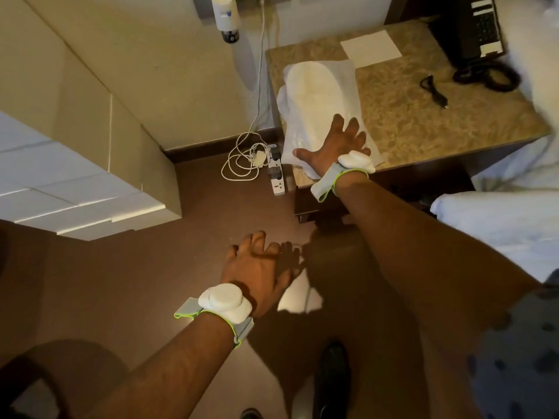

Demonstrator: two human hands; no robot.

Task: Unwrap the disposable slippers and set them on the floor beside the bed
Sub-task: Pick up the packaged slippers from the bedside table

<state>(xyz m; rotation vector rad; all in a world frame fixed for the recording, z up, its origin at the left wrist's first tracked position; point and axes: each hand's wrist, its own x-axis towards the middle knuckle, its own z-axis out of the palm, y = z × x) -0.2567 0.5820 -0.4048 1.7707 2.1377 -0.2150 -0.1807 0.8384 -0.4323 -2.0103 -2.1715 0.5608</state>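
Note:
A pair of white disposable slippers (314, 95) lies in a clear plastic wrapper (348, 86) on the left part of the marbled nightstand (423, 116). My right hand (335, 143) rests flat on the near end of the wrapper, fingers spread, thumb at the wrapper's near left edge. My left hand (257, 267) hovers over the brown floor (151, 282) below the nightstand, fingers apart and holding nothing. A white bed (499, 222) shows at the right edge. Both wrists wear white sensor bands.
On the nightstand lie a white paper sheet (370, 48), a small black cable (432, 90) and a black telephone (475, 34). A power strip (276, 173) with coiled white cable (242, 158) sits on the floor by the wall. A dark shoe (331, 376) stands below.

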